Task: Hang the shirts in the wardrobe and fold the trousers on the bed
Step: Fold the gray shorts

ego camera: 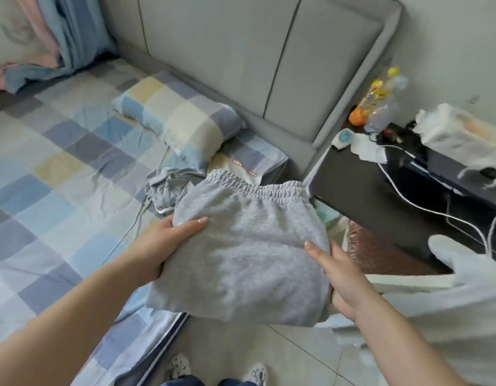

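Folded light grey sweat trousers (247,246) with an elastic waistband are held in the air over the bed's right edge. My left hand (160,246) grips their left side, thumb on top and fingers underneath. My right hand (338,277) grips their right side the same way. Behind them a crumpled grey-blue garment (169,188) with a white drawstring lies on the bed (60,162), beside the checked pillow (183,118).
A grey padded headboard (241,51) stands at the back. A black bedside table (380,196) on the right carries cables, tissue, bottles and a white bag. Blue and pink bedding (46,45) is piled far left. A white garment (450,296) hangs at the right. Tiled floor lies below.
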